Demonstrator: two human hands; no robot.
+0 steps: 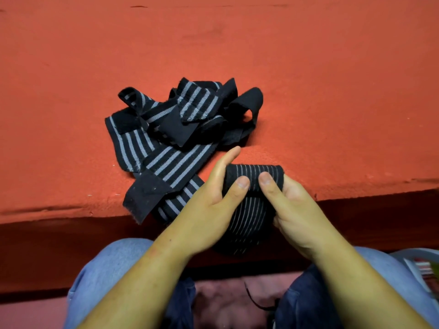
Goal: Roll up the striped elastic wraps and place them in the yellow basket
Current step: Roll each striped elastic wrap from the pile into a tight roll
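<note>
A black elastic wrap with thin grey stripes [248,211] is partly rolled at the front edge of the red surface; its loose end hangs down over the edge. My left hand [209,210] holds the roll's left end, thumb on top and index finger stretched out. My right hand [292,210] holds the right end, its thumb pressing on the roll. A heap of loose black wraps with wider grey stripes [171,141] lies just left of and beyond my hands, one end drooping over the edge. No yellow basket is in view.
The red felt-like surface [308,79] stretches far and to both sides. Its front edge drops to a dark side panel. My knees in blue jeans are below, and part of a pale container [425,269] shows at the lower right.
</note>
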